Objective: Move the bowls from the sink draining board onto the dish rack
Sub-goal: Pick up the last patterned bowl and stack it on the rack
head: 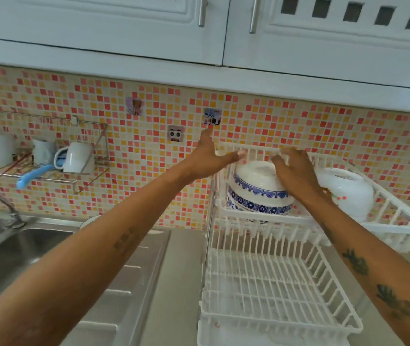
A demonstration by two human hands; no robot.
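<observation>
Two white bowls with blue flower bands [258, 193] lie stacked upside down on the upper tier of the white plastic dish rack [396, 216]. A plain white bowl with a small flower print [348, 193] rests upside down beside them on the right. My right hand [296, 173] hovers over the top of the blue-banded stack with fingers spread, touching or just off it. My left hand [211, 158] is open at the rack's back left corner, fingers apart, holding nothing. The steel draining board [134, 283] lies under my left forearm, with a bowl's white rim [86, 222] peeking out behind the arm.
The rack's lower tier [268, 290] has bare white bars. A steel sink [11, 250] and tap [1, 203] sit at the left. A wire wall shelf [49, 171] holds white cups and a blue-handled brush. White cabinets hang overhead.
</observation>
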